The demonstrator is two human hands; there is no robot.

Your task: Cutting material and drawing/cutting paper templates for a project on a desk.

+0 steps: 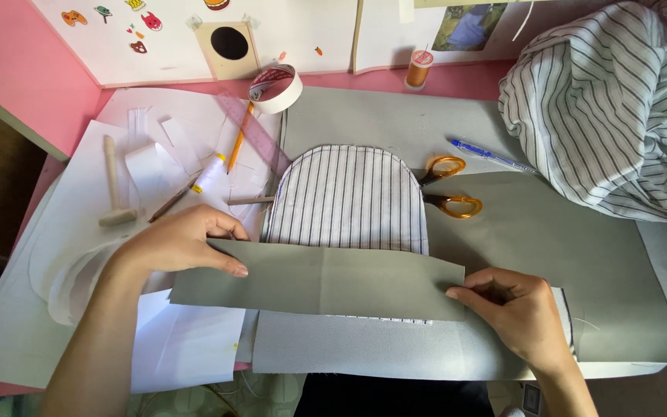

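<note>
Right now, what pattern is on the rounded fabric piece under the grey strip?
Thin dark stripes on white fabric, clearest in the head view.

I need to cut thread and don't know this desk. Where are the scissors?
Find the striped, round-topped fabric piece mid-table. The scissors lie at its upper right edge on grey fabric, below a blue pen. Their orange handles are unique here.

Orange-handled scissors [448,188], blue pen [490,156], tape roll [276,87], wooden mallet [114,188].

scissors [451,188] and pen [492,157] crowd right, mallet [114,193], tape roll [275,86] left, bare grey sheet [550,239] between
</note>
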